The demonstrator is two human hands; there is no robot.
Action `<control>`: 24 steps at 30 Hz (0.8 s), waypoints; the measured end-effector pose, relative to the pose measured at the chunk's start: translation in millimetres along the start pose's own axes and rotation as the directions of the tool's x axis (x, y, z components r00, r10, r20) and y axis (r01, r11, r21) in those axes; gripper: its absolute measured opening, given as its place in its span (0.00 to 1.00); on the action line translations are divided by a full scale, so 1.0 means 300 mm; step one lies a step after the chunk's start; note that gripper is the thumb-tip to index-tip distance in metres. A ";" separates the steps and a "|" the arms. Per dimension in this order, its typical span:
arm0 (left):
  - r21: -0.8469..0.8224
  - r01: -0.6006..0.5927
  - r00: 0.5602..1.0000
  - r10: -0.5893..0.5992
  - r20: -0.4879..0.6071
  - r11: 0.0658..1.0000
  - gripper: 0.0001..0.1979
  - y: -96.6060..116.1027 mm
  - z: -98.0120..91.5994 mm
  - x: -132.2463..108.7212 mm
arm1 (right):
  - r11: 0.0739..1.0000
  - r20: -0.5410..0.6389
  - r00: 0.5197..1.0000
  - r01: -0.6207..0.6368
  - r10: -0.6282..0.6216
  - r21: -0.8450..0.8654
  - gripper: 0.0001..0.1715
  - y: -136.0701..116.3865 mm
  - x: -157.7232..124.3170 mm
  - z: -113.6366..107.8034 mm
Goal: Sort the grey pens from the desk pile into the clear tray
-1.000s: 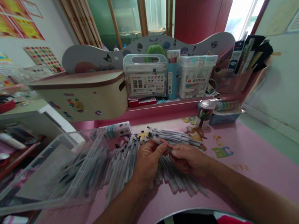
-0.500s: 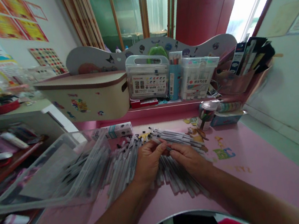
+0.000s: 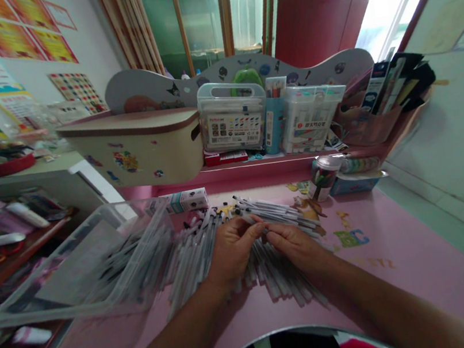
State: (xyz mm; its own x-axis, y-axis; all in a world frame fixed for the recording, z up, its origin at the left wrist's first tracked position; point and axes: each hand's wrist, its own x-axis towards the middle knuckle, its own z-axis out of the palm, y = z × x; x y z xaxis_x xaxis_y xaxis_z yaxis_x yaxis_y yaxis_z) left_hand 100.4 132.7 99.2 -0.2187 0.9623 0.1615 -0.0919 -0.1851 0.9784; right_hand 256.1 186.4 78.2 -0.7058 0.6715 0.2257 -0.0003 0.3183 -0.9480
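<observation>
A big heap of grey pens (image 3: 192, 255) lies across the pink desk (image 3: 402, 265). My left hand (image 3: 230, 250) rests on the heap, fingers curled and pinched on one pen (image 3: 251, 219). My right hand (image 3: 297, 245) meets it fingertip to fingertip, closed on the same pen's near end. To the left a clear plastic box (image 3: 76, 273) lies tilted at the desk edge with several pens inside it.
A cream lidded box (image 3: 136, 147), marker cases (image 3: 232, 118) and a pen holder stand on the raised back shelf. A small can (image 3: 322, 175) and tape rolls sit at the back right. A small carton (image 3: 186, 201) lies behind the heap. Cluttered shelves fill the left.
Both hands stay together on the pen over the heap; the fingers have shifted slightly. The view has drifted a little.
</observation>
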 end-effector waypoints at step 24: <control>-0.315 0.632 0.720 -0.386 0.577 0.708 0.11 -0.035 -0.039 0.010 | 0.949 -0.283 0.927 -0.171 0.245 0.264 0.23 0.049 0.005 -0.027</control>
State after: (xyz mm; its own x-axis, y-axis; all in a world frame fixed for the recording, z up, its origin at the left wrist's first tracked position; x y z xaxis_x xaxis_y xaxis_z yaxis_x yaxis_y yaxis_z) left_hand 89.5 135.2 87.8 0.4387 0.8790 -0.1872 -0.5096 0.4148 0.7538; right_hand 260.8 197.5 66.4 -0.4541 0.8900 0.0403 -0.0670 0.0109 -0.9977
